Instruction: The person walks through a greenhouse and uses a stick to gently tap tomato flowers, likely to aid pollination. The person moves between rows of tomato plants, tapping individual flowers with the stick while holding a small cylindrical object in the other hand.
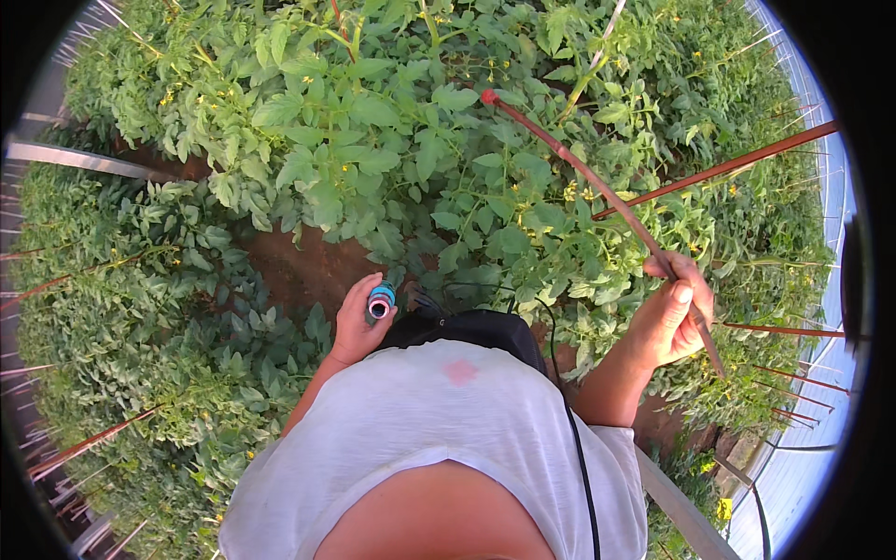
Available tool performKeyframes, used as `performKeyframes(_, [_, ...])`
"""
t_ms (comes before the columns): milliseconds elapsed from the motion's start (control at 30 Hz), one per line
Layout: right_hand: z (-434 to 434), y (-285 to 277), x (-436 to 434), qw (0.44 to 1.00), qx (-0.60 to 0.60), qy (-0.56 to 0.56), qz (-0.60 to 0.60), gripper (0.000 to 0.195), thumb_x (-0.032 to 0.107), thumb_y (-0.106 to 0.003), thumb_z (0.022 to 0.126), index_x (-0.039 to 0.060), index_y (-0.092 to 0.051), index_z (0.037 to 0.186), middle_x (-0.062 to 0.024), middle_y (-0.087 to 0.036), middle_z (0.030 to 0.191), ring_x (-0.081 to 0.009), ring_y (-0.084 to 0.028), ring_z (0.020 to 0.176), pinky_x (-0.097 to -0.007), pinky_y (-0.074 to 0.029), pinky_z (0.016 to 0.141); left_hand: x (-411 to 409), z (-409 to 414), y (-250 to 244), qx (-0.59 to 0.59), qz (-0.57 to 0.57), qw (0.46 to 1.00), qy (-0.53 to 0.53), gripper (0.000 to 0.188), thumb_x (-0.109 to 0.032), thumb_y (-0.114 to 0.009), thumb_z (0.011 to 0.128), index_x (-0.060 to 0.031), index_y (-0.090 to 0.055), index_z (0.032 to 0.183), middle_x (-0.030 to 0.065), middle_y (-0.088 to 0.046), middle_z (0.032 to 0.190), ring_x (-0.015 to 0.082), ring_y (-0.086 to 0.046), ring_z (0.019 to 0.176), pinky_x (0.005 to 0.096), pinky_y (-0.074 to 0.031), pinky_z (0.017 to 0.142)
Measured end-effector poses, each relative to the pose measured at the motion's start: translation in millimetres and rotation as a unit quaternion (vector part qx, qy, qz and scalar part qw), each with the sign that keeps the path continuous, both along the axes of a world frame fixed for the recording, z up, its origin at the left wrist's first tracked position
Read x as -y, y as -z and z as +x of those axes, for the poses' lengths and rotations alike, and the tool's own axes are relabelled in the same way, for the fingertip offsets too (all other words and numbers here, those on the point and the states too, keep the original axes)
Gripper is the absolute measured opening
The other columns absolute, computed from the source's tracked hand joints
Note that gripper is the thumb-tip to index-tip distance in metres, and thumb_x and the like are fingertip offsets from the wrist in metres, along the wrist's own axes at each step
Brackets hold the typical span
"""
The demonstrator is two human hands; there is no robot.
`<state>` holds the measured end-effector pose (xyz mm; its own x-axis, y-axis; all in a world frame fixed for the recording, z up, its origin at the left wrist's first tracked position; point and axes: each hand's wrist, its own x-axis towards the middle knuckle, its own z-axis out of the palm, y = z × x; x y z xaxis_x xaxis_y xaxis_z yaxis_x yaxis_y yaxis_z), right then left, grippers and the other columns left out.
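My left hand [359, 323] is closed around a small open-mouthed bottle [381, 299] with a blue band, held upright near my waist, its round mouth facing up. In my right hand [672, 311], gripped between thumb and fingers, is a thin brown stick [602, 185]. Its far end carries a red tip [489, 96], which is over tomato plants [378, 119] with yellow flowers; whether it touches a leaf I cannot tell. The bottle's contents look dark.
Dense tomato rows stand on both sides, with bare soil [308, 266] between them. A reddish-brown pole [735, 162] slants behind the stick. A metal pipe [91, 159] lies at left, and a black cable [575, 434] runs down my shirt. Plastic sheeting [815, 448] is at right.
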<state>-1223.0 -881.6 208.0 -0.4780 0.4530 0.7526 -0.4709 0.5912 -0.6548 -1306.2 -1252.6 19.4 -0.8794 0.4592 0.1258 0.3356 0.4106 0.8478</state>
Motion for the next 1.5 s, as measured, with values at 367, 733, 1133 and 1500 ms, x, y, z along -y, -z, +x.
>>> performKeyframes(367, [-58.3, 20.4, 41.4, 0.989, -0.051, -0.129, -0.041, 0.029, 0.022, -0.062, 0.101, -0.0046, -0.068, 0.112, -0.021, -0.073, 0.089, -0.0314, -0.069, 0.084, -0.0409, -0.056, 0.078, 44.0, 17.4, -23.3, -0.062, -0.037, 0.992, -0.1, 0.059, -0.006, -0.082, 0.079, -0.0046, -0.058, 0.133, 0.0184, -0.062, 0.134, 0.0356, -0.064, 0.119, 0.0395, -0.054, 0.097])
performKeyframes(733, [-107.4, -5.7, 106.2, 0.977, -0.066, -0.172, 0.107, 0.034, 0.032, -0.058, 0.103, 0.0011, -0.065, 0.116, -0.0175, -0.069, 0.08, -0.0288, -0.064, 0.069, -0.0402, -0.052, 0.065, 82.6, -41.9, -2.7, -0.073, 0.012, 0.98, -0.183, 0.058, -0.007, -0.082, 0.078, -0.0037, -0.059, 0.131, 0.0186, -0.063, 0.13, 0.0365, -0.064, 0.117, 0.0406, -0.052, 0.099])
performKeyframes(1133, [-246.6, -5.3, 275.1, 0.922, 0.174, -0.049, 0.344, 0.021, 0.003, -0.064, 0.087, -0.0057, -0.068, 0.105, -0.0177, -0.07, 0.09, -0.0322, -0.067, 0.077, -0.0381, -0.056, 0.071, 216.4, -209.4, 34.0, -0.009, 0.032, 0.997, -0.066, 0.057, -0.01, -0.081, 0.078, -0.0043, -0.058, 0.13, 0.0174, -0.063, 0.133, 0.0376, -0.063, 0.118, 0.0416, -0.052, 0.1])
performKeyframes(1500, [-283.7, 5.2, 323.9, 0.922, 0.239, 0.07, 0.296, 0.019, -0.004, -0.066, 0.084, -0.0019, -0.067, 0.102, -0.0156, -0.069, 0.088, -0.0338, -0.067, 0.08, -0.0403, -0.056, 0.074, 275.0, -300.3, 36.5, 0.012, 0.048, 0.999, -0.015, 0.058, -0.009, -0.08, 0.081, -0.0043, -0.056, 0.134, 0.0173, -0.061, 0.136, 0.0343, -0.063, 0.121, 0.0403, -0.052, 0.101])
